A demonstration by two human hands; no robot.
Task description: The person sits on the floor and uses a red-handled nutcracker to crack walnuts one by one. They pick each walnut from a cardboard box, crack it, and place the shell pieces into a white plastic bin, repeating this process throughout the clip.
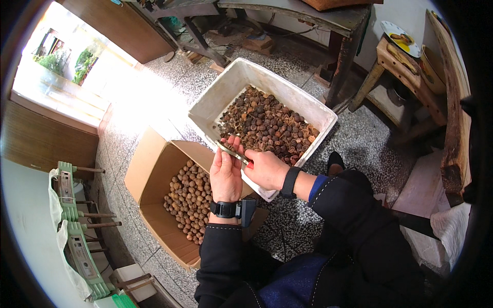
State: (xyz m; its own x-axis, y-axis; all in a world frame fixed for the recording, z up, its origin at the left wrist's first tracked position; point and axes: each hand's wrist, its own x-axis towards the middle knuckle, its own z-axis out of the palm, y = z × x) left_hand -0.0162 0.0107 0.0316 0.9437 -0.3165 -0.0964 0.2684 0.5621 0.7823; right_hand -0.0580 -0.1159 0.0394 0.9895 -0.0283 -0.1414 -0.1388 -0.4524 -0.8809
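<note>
My left hand (226, 175) is raised above the near corner of a white foam box (287, 85), palm turned up and fingers curled around a small brown piece (230, 146), perhaps walnut. Fingers and tool partly hide this piece. A narrow metal hand tool (235, 154) is in the grip of my right hand (269, 169), its far end lying across the fingers of my left. Dark brown husks and shells (265, 123) cover much of the foam box's floor. Left of my hands, an open cardboard box (151, 175) holds many light brown walnuts (190, 200).
A workbench (292, 15) stands beyond the foam box. To the right are a wooden stool (408, 77) bearing a plate (398, 36), and a thick wooden slab (456, 146). Green-ended racks (67, 188) line the left wall. Bright light enters through a doorway (73, 73).
</note>
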